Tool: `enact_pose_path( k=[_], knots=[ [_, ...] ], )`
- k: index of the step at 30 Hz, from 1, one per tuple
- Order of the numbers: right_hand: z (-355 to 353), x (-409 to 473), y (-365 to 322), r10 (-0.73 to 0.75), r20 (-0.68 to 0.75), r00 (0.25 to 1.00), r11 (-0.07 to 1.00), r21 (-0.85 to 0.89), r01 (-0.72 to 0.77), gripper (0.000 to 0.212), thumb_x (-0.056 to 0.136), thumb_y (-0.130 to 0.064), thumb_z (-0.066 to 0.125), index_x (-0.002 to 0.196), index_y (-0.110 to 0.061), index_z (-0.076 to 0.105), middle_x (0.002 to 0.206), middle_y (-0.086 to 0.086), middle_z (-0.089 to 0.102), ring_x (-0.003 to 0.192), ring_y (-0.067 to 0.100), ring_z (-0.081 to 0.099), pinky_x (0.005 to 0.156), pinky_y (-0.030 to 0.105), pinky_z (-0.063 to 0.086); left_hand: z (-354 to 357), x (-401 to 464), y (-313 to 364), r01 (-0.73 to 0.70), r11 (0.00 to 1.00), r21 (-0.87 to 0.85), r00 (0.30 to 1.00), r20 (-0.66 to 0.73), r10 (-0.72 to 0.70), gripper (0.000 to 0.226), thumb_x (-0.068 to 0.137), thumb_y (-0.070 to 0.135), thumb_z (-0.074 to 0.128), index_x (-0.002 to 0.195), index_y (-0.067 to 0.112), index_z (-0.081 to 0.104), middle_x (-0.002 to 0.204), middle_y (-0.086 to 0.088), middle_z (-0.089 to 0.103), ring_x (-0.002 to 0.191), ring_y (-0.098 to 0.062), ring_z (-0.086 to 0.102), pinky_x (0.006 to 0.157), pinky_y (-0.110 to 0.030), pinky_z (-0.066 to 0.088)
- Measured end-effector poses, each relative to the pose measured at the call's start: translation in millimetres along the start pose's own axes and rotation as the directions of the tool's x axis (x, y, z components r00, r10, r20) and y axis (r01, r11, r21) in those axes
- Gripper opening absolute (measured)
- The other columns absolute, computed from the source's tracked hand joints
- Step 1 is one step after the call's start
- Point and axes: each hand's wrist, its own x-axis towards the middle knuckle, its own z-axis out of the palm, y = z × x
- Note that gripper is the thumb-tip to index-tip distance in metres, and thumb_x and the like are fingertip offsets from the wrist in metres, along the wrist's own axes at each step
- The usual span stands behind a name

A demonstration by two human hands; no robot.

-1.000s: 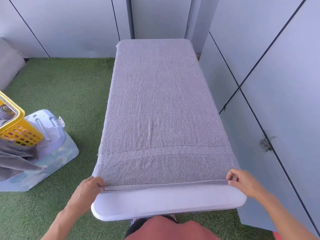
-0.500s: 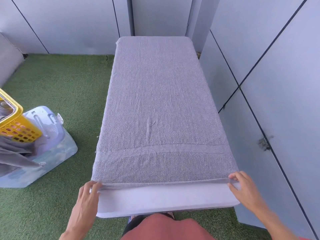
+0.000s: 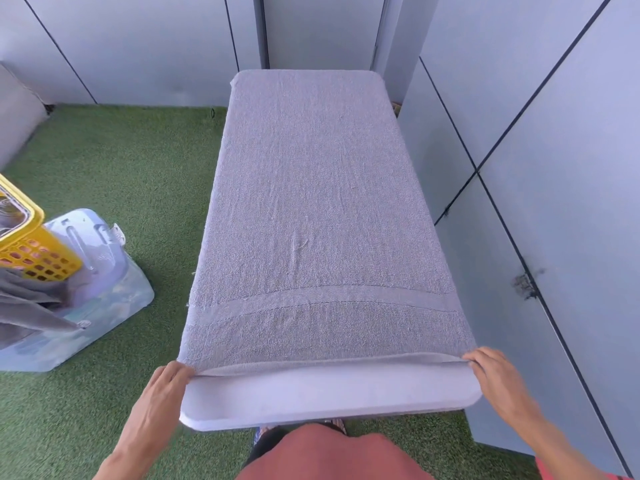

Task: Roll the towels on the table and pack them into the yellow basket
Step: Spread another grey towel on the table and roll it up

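Hands grip the near hem of a grey towel (image 3: 318, 216) spread lengthwise over a white table (image 3: 329, 400): the left hand (image 3: 162, 389) pinches the near-left corner, fingers curled over the cloth, while the right hand (image 3: 495, 375) pinches the near-right corner in the same way. Both forearms reach forward from the bottom of the frame, either side of a person's red-clad torso. The hem is lifted slightly, baring a strip of tabletop at the near edge; the towel covers the rest up to the far end. Grey wall panels (image 3: 554, 168) stand close on the right. To the left lies green artificial turf (image 3: 131, 168), where a yellow basket (image 3: 31, 247) sits beside a clear plastic bin (image 3: 104, 289).
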Motion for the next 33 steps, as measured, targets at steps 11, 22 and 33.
enact_pose_path(
  k=[11,22,33],
  knots=[
    [-33,45,-20,0.214,0.23,0.949,0.971,0.06,-0.233,0.029,0.074,-0.003,0.074,0.063,-0.027,0.062,0.061,-0.009,0.058,0.062,0.006,0.057,0.061,0.024,0.041,-26,43,7,0.244,0.963,-0.117,0.97,0.016,-0.244,0.029,0.077,0.002,0.073,0.073,0.025,0.056,0.082,-0.001,0.054,0.076,-0.022,0.05,0.061,-0.028,0.041],
    [14,-9,-18,0.049,-0.014,0.999,0.998,0.031,-0.049,0.033,0.071,0.003,0.074,0.098,-0.012,0.063,0.101,-0.003,0.051,0.099,0.023,0.05,0.087,0.031,0.038,23,-3,24,0.135,0.99,-0.05,0.986,-0.095,-0.139,0.053,0.067,-0.014,0.071,0.115,0.005,0.056,0.119,-0.01,0.047,0.098,-0.031,0.052,0.056,-0.04,0.057],
    [0,9,-21,0.108,-0.022,0.994,0.994,0.028,-0.107,0.029,0.069,0.007,0.071,0.083,-0.014,0.058,0.086,-0.002,0.044,0.084,0.018,0.038,0.078,0.029,0.029,4,8,28,0.217,0.975,0.05,0.971,-0.111,-0.211,0.038,0.072,-0.011,0.06,0.1,0.014,0.055,0.101,-0.007,0.051,0.087,-0.026,0.04,0.058,-0.039,0.044]
  ],
)
